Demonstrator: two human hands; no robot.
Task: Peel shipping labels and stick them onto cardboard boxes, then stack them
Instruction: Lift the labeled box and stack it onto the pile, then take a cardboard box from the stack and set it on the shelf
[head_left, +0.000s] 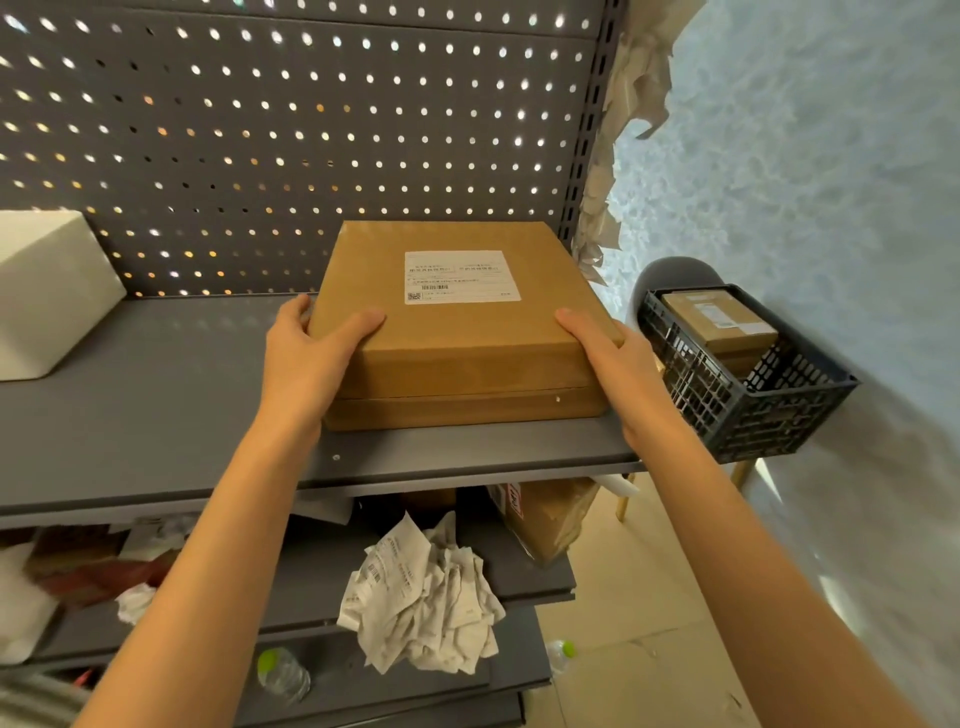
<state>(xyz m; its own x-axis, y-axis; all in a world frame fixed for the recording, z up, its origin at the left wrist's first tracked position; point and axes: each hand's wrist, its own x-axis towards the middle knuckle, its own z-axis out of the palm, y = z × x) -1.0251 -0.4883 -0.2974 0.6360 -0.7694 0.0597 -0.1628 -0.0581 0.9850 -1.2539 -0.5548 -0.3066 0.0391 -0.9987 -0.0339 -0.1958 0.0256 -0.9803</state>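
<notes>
With your left hand (311, 353) and right hand (610, 353) grasping the labelled box (457, 332), you are stacking; square it, then release.

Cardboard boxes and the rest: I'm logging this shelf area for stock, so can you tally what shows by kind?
Cardboard boxes stacked on the shelf, held by the left hand and right hand: 2 (top box, bottom box)
Cardboard boxes in the black crate: 1
White box: 1
Crumpled paper heap: 1
Plastic bottles: 2
Total: 8
</notes>
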